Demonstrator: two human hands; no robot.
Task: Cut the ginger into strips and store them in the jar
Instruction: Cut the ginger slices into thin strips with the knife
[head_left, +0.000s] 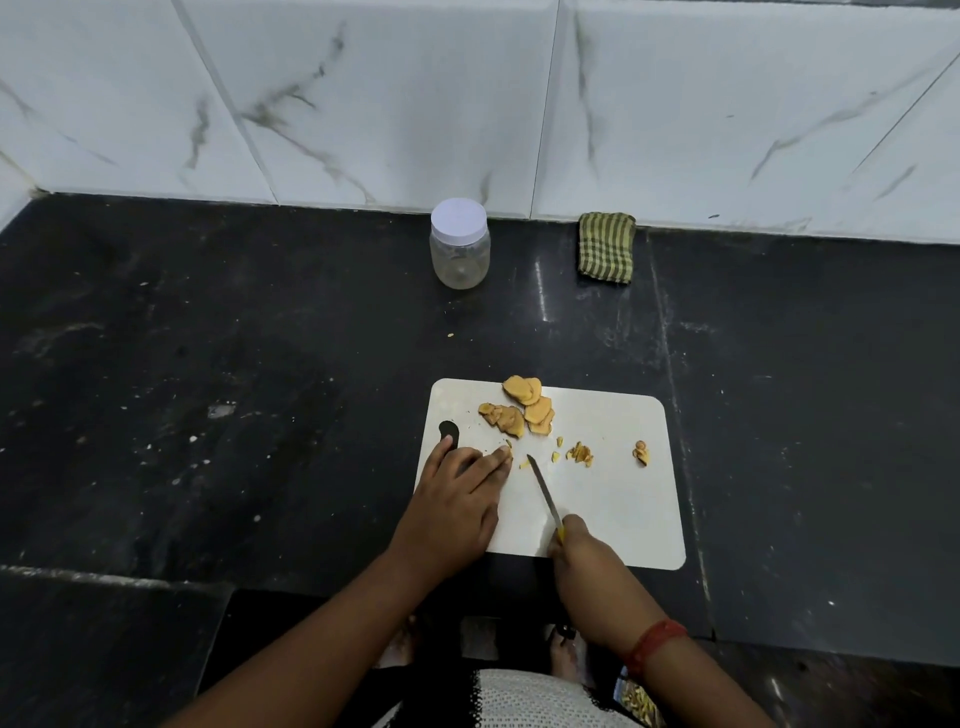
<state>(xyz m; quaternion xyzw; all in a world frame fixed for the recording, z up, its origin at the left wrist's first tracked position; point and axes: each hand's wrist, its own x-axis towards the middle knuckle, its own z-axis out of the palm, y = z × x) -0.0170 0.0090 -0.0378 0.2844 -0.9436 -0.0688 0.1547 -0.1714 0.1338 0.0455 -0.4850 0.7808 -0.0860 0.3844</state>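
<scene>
The right hand (576, 545) grips the knife (544, 491), the left hand (457, 499) presses flat-fingered on the board's (623, 499) left edge, ginger slices (522, 408) near its far edge: slicing underway, strips next, the jar (460, 249) capped

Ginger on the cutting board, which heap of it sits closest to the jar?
The stack of broad ginger slices at the board's far edge, overhanging it slightly toward the jar. The small cut bits and the lone piece lie nearer the person.
</scene>
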